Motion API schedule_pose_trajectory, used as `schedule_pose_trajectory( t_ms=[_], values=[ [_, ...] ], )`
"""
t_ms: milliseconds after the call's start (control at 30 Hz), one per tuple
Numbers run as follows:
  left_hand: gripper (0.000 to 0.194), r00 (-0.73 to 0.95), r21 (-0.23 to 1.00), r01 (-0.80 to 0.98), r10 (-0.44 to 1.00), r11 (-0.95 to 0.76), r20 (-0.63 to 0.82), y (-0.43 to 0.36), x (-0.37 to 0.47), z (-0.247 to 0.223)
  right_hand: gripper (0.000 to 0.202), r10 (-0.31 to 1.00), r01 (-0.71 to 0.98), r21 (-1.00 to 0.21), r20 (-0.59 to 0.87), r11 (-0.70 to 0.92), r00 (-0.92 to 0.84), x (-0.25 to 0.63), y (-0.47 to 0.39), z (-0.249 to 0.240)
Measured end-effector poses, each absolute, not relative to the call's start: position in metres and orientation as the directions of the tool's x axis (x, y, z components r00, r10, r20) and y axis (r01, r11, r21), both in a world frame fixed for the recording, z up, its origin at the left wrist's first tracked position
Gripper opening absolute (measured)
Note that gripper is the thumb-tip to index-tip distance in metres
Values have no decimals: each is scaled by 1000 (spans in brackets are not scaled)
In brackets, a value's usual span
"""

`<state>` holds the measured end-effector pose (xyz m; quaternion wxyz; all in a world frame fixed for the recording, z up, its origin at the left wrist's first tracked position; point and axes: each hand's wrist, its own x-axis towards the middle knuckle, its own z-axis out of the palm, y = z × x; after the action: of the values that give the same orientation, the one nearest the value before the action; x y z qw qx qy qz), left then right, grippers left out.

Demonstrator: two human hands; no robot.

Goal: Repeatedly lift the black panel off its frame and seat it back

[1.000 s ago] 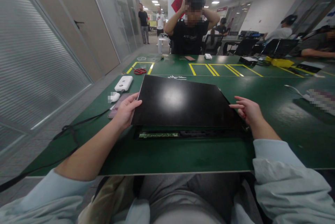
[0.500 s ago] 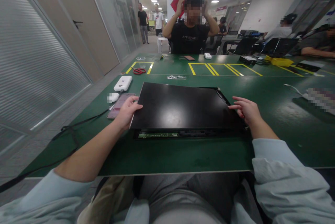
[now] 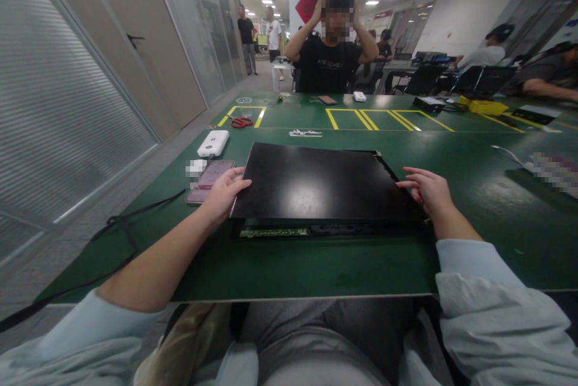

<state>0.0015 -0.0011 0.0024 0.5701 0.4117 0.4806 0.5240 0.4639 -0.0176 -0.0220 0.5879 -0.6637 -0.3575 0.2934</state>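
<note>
Stretching lengthwise along the near side of the counter (image 3: pixel 307 271), the black panel (image 3: pixel 311 184) separates two hands: left hand (image 3: pixel 223 194) pinching its left end, right hand (image 3: pixel 432 191) at the other, its grip impossible to tell.

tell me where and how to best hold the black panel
The black panel is probably best taken by its left edge, coming from the left, thumb on top and fingers underneath, as the left hand seems to hold it. It is thin, and that edge looks raised above the dark frame, leaving finger room, while the right side seems lower.
</note>
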Motion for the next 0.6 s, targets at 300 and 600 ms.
schedule_pose_trajectory(
  t_ms=[300,600],
  values=[
    [40,78,974,-169,988,148,-136,7,-5,-10,30,791,175,-982,50,-73,610,462,-19,-19],
    [45,79,973,-150,983,174,-164,8,-5,-10,31,805,357,-924,108,-134,584,468,-20,-21]
  ],
)
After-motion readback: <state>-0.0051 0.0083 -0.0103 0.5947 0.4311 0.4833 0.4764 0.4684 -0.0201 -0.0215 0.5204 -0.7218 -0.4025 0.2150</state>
